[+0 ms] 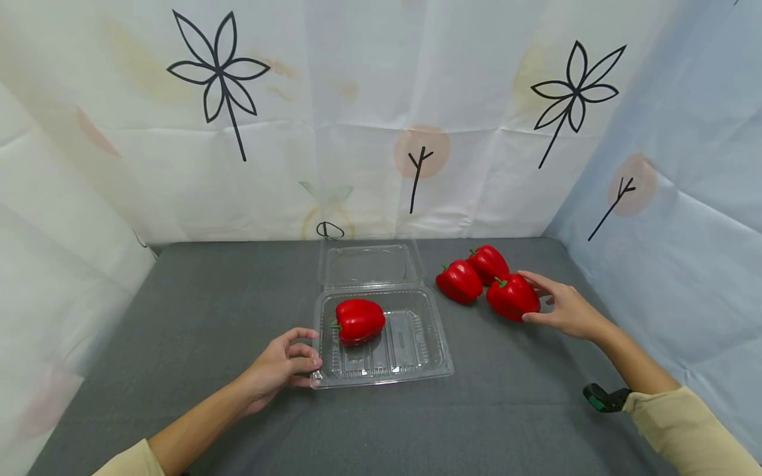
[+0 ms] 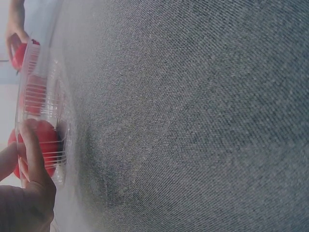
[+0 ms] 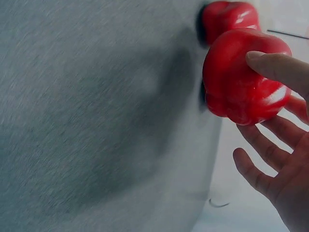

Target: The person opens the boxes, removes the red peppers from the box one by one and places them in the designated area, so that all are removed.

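My left hand (image 1: 278,370) pinches the left rim of a clear plastic clamshell container (image 1: 442,354), thumb inside the edge. One red bell pepper (image 1: 360,320) lies on its side in the left part of the container, green stem to the left. On the right, my right hand (image 1: 570,311) holds another red bell pepper (image 1: 513,297) between thumb and fingers. In the right wrist view the thumb presses on one side of this pepper (image 3: 231,72), with fingertips at its far side. Two more red bell peppers, one nearer (image 1: 459,282) and one behind (image 1: 488,263), lie just beyond it.
The container's hinged lid (image 1: 372,264) lies open toward the back of the grey cloth-covered table (image 1: 226,297). White printed curtains (image 1: 357,119) stand behind and at the left, and a bluish one (image 1: 702,218) at the right. A dark wrist device (image 1: 604,398) sits by the right sleeve.
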`<state>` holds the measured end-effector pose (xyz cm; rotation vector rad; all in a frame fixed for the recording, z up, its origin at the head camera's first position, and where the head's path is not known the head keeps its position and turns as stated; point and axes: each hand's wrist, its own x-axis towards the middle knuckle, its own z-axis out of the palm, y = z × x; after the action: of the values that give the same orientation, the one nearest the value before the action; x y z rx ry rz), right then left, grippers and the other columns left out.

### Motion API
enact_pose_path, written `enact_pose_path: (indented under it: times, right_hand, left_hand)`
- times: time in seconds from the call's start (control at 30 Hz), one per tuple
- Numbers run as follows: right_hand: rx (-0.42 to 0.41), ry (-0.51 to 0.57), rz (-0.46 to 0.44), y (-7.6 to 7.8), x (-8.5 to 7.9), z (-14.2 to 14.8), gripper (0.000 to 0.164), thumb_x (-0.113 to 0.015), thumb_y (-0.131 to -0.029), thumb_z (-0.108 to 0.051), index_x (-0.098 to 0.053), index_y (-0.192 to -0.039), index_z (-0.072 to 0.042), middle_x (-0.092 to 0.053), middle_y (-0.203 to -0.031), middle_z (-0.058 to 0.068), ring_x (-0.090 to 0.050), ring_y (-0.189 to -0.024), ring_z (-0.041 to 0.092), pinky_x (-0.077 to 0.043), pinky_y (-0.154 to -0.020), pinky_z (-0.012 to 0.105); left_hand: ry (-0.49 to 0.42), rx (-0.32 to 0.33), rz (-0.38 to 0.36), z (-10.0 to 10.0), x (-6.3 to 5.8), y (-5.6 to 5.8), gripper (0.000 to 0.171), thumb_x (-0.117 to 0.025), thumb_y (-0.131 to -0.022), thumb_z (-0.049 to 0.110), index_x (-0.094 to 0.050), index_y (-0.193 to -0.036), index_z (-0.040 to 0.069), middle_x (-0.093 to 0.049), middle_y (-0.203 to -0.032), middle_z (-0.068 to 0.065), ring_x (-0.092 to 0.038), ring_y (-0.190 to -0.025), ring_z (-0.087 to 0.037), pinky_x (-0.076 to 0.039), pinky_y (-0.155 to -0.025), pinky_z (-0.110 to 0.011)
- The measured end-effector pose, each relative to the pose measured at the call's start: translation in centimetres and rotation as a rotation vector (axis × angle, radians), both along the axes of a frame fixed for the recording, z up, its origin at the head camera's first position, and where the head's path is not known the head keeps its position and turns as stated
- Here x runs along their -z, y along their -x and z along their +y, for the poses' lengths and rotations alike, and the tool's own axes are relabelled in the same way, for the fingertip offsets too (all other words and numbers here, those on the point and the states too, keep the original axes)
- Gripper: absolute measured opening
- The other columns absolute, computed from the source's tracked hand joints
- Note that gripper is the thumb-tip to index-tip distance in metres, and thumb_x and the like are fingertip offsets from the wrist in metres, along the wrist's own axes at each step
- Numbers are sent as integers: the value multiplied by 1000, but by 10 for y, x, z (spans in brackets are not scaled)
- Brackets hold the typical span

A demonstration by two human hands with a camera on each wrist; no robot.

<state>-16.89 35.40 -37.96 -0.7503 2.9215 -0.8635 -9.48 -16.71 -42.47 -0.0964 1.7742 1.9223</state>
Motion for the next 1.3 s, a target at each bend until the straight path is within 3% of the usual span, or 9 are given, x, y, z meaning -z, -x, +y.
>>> enact_pose_path:
  times: [0.43, 0.93, 1.1, 1.3]
  right_hand:
    - [70, -28, -54, 4, 14, 24, 76, -79, -84, -10, -37, -145, 8, -51, -133, 34, -55, -109, 49, -54, -82, 62]
    - [104, -19, -98, 10, 27, 32, 82, -79, -84, -11, -32, -148, 9, -46, -137, 38, -54, -112, 54, -54, -83, 62]
    - [143, -25, -119, 9, 27, 27, 96, -82, -81, -21, -23, -152, 4, -39, -142, 36, -48, -119, 53, -49, -86, 67]
    - [203, -14, -67, 13, 20, 12, 106, -82, -78, -29, -16, -157, -4, -27, -151, 33, -31, -131, 53, -38, -92, 77]
  left_hand:
    - [-5, 2, 3, 0, -1, 1, 59, -68, -91, -2, -33, -138, -4, -61, -91, -6, -63, -82, -19, -61, -78, -44]
    - [-28, 11, 18, -2, 3, 1, 60, -70, -89, -1, -34, -137, -4, -61, -91, -6, -61, -84, -19, -61, -78, -45]
    - [-26, 9, 10, -1, 4, 2, 60, -70, -89, -1, -34, -137, -3, -61, -91, -6, -61, -84, -19, -60, -78, -46]
    - [-27, 8, 10, -1, 3, 2, 60, -70, -89, -1, -34, -137, -3, -61, -91, -6, -62, -84, -19, -61, -78, -46]
